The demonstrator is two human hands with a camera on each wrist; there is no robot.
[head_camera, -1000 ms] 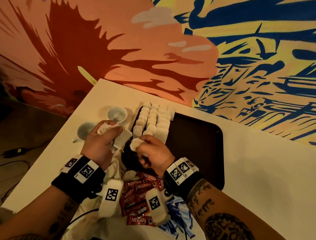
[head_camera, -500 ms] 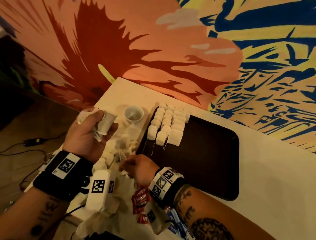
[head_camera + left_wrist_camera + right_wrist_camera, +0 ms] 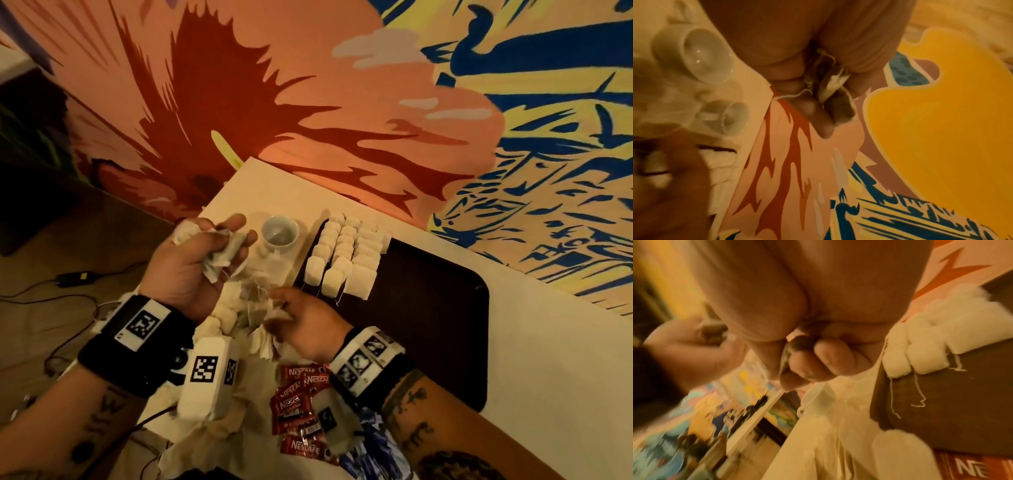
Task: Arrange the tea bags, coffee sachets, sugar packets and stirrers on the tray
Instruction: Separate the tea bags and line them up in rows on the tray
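Observation:
A dark tray lies on the white table, with rows of white tea bags lined up at its left end. My left hand is raised left of the tray and grips a crumpled bunch of tea bags, seen between its fingers in the left wrist view. My right hand is low at the loose tea bag pile beside the tray and pinches a tea bag. Red coffee sachets and blue sugar packets lie near my right wrist.
A white cup stands left of the tray, and two cups show in the left wrist view. The painted wall runs behind the table. The table's left edge drops to a floor with cables. The tray's right part is bare.
My left hand has lifted up and left with its bunch of tea bags. My right hand has drawn back from the tray's rows to the loose pile and pinched a bag.

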